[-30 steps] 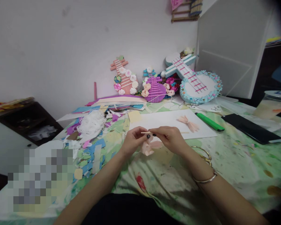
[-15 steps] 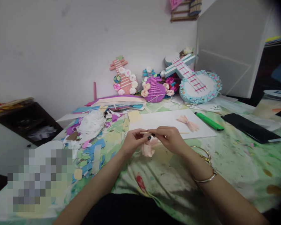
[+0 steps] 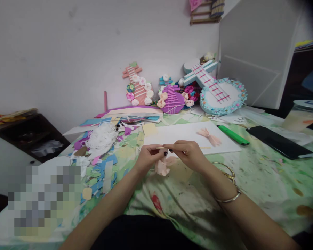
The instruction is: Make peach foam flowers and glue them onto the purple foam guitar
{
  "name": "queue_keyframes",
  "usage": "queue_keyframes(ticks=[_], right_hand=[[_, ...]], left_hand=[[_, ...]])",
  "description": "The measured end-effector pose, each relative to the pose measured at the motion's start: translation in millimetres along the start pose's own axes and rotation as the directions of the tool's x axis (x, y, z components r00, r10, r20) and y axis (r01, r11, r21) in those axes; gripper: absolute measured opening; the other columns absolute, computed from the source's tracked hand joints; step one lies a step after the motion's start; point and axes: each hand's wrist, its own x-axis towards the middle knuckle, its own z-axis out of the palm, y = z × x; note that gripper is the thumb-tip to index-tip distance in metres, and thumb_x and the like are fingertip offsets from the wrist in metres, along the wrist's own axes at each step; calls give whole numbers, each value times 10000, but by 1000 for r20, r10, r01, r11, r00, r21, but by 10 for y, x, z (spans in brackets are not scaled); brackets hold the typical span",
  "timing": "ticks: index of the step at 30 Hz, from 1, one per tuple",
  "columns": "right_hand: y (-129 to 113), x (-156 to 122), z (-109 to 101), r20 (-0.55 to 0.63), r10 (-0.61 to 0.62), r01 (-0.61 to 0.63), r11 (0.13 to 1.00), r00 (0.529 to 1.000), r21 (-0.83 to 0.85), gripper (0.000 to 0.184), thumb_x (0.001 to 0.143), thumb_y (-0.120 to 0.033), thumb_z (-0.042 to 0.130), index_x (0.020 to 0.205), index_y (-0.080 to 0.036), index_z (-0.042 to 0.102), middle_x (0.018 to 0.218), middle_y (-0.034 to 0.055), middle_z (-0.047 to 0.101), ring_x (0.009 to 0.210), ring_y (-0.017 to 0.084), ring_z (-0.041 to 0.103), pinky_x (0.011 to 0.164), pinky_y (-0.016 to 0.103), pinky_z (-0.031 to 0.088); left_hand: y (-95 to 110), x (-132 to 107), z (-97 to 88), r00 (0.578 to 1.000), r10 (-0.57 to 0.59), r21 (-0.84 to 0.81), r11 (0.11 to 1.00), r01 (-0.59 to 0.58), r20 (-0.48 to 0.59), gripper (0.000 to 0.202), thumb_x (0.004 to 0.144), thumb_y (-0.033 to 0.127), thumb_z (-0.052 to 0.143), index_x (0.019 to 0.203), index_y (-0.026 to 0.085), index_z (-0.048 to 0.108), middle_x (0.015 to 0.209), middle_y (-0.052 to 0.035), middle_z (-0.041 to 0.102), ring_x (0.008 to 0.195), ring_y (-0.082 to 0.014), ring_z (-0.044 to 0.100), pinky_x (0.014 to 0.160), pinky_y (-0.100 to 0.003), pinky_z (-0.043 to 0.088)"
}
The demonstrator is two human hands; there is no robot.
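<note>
In the head view my left hand (image 3: 148, 157) is closed in a pinch on a crumpled peach paper flower (image 3: 162, 168), which hangs below the fingertips. My right hand (image 3: 188, 154) meets it fingertip to fingertip, closed on a thin wooden stick (image 3: 205, 148) that lies level across both hands. The fingers hide the spot where paper and stick come together. Behind the right hand, a second peach paper piece (image 3: 210, 136), gathered in the middle, rests on a white board (image 3: 178, 131). Gold-handled scissors (image 3: 225, 169) lie partly under my right forearm.
A green cutter (image 3: 233, 134) and a black phone-like slab (image 3: 279, 141) lie to the right. White string (image 3: 103, 136) and paper scraps (image 3: 96, 185) cover the left side. Decorated toy instruments, among them a light-blue one (image 3: 221, 95), lean on the wall. A plastic cup (image 3: 304, 116) stands far right.
The peach paper flower has shifted slightly down and left, turning a little under the left fingertips. Both hands stay in nearly the same place.
</note>
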Motion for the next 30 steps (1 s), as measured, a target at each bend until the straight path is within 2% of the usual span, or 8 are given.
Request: queue_keyframes(ticks=[8,12,15,20,23,25,30], right_hand=[[0,-3,1,-3,-6,6,1000,1000,9,325,876,-141,474,1096,-268,677,847,22,704,732,106,617,647,195,419],[8,-3,11,-18,-30,30,1000,999,3,328,878,-138,471,1088,-280,679,839,20,702,732,106,614,648,196,416],[-5,-1,18,-26,-34,34,999,999,-7,314,884,-150,461,1068,-273,684,848,22,705,730,109,614,639,201,413],[-37,-2,33,-99,57,-59,998,993,-17,236,867,-202,510,1046,-202,665,836,40,705,689,118,606,644,218,420],[-51,-4,31,-103,100,-103,994,990,-31,135,844,-229,543,902,-187,658,763,30,683,611,110,564,584,215,391],[-62,-4,24,-92,102,-106,994,991,-34,113,842,-239,543,826,-182,640,718,22,661,587,107,538,566,214,371],[-106,-3,-2,-110,97,-97,995,989,10,102,826,-251,561,794,-177,622,671,7,627,564,99,498,565,219,357]], left_hand=[[-15,-4,-3,999,29,10,1000,-29,16,245,581,290,776,728,101,726,610,-21,640,554,-100,513,532,-215,411],[-39,0,-24,997,76,42,996,-76,-1,325,691,404,686,567,104,665,497,7,530,483,-68,404,462,-197,313],[-22,1,-24,996,89,91,992,-90,14,387,708,428,661,497,106,622,476,11,489,476,-66,376,453,-198,285],[8,13,0,994,111,131,985,-109,-11,228,685,340,684,684,118,733,567,-13,601,538,-93,468,507,-197,350],[1,17,-3,992,126,161,979,-123,-14,211,691,310,675,769,131,755,678,-44,672,611,-127,546,553,-209,400],[-5,16,-12,988,152,190,970,-149,2,210,705,304,666,788,136,758,710,-54,685,638,-136,571,573,-211,413],[4,6,-29,973,228,264,937,-230,36,204,724,297,651,810,147,760,675,-45,672,576,-109,544,524,-199,387]])
